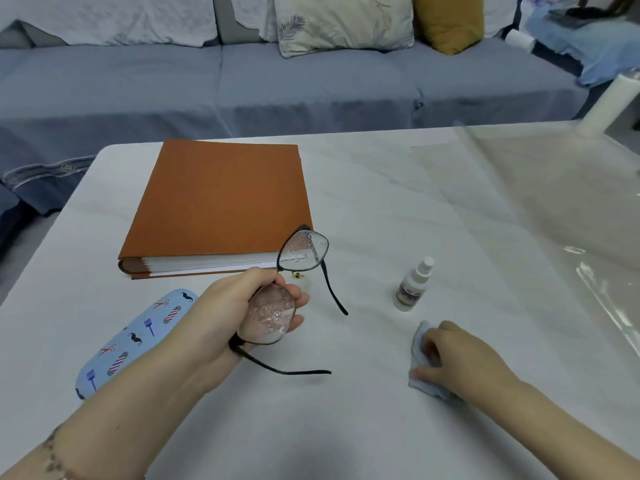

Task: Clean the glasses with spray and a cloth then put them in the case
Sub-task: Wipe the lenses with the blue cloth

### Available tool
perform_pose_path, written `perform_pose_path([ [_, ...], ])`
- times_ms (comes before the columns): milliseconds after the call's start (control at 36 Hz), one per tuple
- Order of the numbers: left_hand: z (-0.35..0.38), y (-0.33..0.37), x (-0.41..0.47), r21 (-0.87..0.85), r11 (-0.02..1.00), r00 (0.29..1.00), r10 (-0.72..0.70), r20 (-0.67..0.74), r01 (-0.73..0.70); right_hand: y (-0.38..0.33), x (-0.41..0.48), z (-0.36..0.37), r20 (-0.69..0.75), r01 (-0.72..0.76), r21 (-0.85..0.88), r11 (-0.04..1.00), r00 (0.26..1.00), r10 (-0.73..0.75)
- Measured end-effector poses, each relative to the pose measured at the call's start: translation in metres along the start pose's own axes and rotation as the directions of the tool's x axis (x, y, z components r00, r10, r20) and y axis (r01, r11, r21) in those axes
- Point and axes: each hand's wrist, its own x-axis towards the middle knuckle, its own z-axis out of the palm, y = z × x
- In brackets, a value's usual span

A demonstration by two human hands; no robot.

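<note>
My left hand [239, 303] holds black-framed glasses [303, 251] above the table, gripping the frame around the nearer lens. Both lenses are wet with droplets and the temples are unfolded. A small white spray bottle [414, 285] stands upright on the table to the right of the glasses. My right hand [457, 358] rests on a light blue cloth [420, 344] lying on the table in front of the bottle, fingers closing on it. A light blue glasses case [138, 337] with a barber pattern lies shut under my left forearm.
A thick orange album [218, 202] lies on the white table [363, 202] behind the glasses. Clear plastic sheeting [554, 202] covers the table's right part, with a white roll [606, 98] at the far right. A grey sofa with cushions [343, 26] stands beyond.
</note>
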Motion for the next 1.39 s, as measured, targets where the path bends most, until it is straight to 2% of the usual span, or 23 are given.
perform_pose_path([
  [111, -0.001, -0.001, -0.002, -0.013, 1.0, 1.0, 0.016, 0.014, -0.016, 0.001, 0.006, 0.006, -0.063, 0.03, 0.089, 0.996, 0.998, -0.024],
  [194, -0.005, -0.003, -0.003, -0.031, 0.999, 1.0, 0.004, 0.009, -0.004, -0.005, 0.004, 0.005, -0.136, 0.137, 0.165, 0.977, 0.984, -0.115],
  [250, -0.007, -0.004, -0.004, -0.044, 0.999, 1.0, 0.013, -0.001, -0.013, -0.019, -0.003, -0.002, -0.222, 0.25, 0.294, 0.923, 0.957, -0.188],
  [333, -0.009, -0.002, -0.009, 0.004, 0.996, 0.996, 0.09, 0.02, -0.09, -0.052, -0.016, -0.024, -0.41, 0.438, 0.445, 0.781, 0.875, -0.257],
  [389, -0.01, -0.001, -0.014, 0.049, 0.989, 0.99, 0.137, 0.041, -0.139, -0.075, -0.023, -0.041, -0.488, 0.53, 0.466, 0.709, 0.822, -0.294],
  [472, -0.013, 0.002, -0.018, 0.078, 0.984, 0.985, 0.153, 0.077, -0.159, -0.103, -0.028, -0.057, -0.52, 0.601, 0.474, 0.643, 0.781, -0.346],
  [556, -0.013, 0.007, -0.024, 0.101, 0.979, 0.981, 0.167, 0.095, -0.177, -0.124, -0.025, -0.063, -0.551, 0.665, 0.408, 0.626, 0.726, -0.412],
  [639, -0.016, 0.008, -0.026, 0.081, 0.977, 0.979, 0.196, 0.049, -0.2, -0.135, -0.022, -0.063, -0.564, 0.695, 0.379, 0.611, 0.697, -0.443],
  [750, -0.019, 0.007, -0.025, 0.079, 0.97, 0.971, 0.233, -0.057, -0.228, -0.141, -0.025, -0.067, -0.507, 0.676, 0.504, 0.538, 0.736, -0.449],
  [861, -0.023, 0.004, -0.025, 0.094, 0.962, 0.962, 0.263, -0.068, -0.256, -0.143, -0.023, -0.071, -0.399, 0.519, 0.725, 0.452, 0.852, -0.339],
  [972, -0.022, 0.004, -0.025, 0.086, 0.954, 0.953, 0.293, -0.081, -0.286, -0.147, -0.021, -0.071, -0.227, 0.356, 0.76, 0.544, 0.93, -0.291],
  [1083, -0.023, 0.004, -0.022, 0.11, 0.944, 0.939, 0.324, -0.119, -0.312, -0.142, -0.022, -0.073, -0.329, 0.38, 0.708, 0.595, 0.923, -0.198],
  [1167, -0.022, 0.004, -0.02, 0.105, 0.946, 0.937, 0.319, -0.141, -0.307, -0.139, -0.023, -0.078, -0.379, 0.41, 0.659, 0.63, 0.905, -0.192],
  [1278, -0.017, 0.005, -0.019, 0.138, 0.955, 0.951, 0.281, -0.13, -0.264, -0.14, -0.025, -0.085, -0.296, 0.389, 0.744, 0.544, 0.921, -0.254],
  [1389, -0.015, 0.006, -0.017, 0.144, 0.953, 0.946, 0.287, -0.153, -0.266, -0.137, -0.018, -0.09, -0.182, 0.21, 0.887, 0.411, 0.978, -0.107],
])
